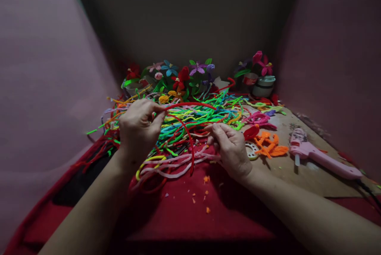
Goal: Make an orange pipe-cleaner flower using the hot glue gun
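Pinched between the thumb and fingers of my left hand (141, 126) is a red pipe cleaner (189, 140). From that pinch, one red length arches to the right and another curves down toward the cloth. My right hand (228, 143) is closed, thumb against fingers, to the right of the curved length; what it holds, if anything, I cannot make out. Behind and beneath both hands spreads a heap of pipe cleaners (196, 114) in green, yellow, blue and other colours. Several pale pink pipe cleaners (175, 173) lie in front, along with a yellow one (138, 172).
A pink glue gun (327, 159) rests on a brown board (279, 171) at the right, its cord trailing off. Orange pipe-cleaner pieces (270, 143) lie near my right hand. Finished flowers (198, 68) and a lidded jar (264, 86) stand at the back. Orange scraps dot the red cloth (190, 219).
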The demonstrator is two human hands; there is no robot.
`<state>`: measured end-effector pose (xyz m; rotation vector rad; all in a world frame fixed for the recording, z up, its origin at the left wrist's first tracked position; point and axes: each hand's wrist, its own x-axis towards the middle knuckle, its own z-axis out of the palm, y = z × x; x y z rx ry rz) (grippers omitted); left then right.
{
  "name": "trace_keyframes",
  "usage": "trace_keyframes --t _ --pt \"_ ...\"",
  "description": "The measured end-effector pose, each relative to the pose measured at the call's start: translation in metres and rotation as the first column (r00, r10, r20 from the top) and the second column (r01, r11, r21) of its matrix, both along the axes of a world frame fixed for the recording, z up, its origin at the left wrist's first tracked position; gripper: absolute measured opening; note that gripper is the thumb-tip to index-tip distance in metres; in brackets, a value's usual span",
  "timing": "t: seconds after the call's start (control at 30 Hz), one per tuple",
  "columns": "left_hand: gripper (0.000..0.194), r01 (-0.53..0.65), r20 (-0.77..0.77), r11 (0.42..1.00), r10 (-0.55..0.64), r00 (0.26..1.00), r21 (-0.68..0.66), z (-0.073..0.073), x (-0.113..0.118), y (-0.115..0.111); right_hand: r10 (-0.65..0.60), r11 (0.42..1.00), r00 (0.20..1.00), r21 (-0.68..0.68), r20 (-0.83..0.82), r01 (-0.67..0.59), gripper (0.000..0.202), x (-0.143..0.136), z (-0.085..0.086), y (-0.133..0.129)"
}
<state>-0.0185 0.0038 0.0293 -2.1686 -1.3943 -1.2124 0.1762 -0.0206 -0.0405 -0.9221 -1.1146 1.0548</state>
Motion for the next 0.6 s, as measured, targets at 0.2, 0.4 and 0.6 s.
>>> trace_keyframes --t 0.2,0.4,0.6 --pt "0.011 0.191 -0.389 0.958 -0.097 0.916 0.212 -0.014 0.023 -0.019 0.201 0.977 0.975 -0.048 -0.09 -0.206 0.031 -0.002 0.01 -0.003" --pt "0.016 0.257 -0.503 0.951 -0.139 0.853 0.172 -0.03 0.03 -0.018 0.235 0.957 0.915 -0.089 -0.327 -0.277 0.021 -0.004 0.008 0.007" --pt "0.017 0.36 -0.089 0.875 -0.407 0.909 -0.324 -0.036 0.039 -0.024 0.181 0.959 0.881 -0.119 -0.437 -0.256 0.02 0.001 0.004 0.018"
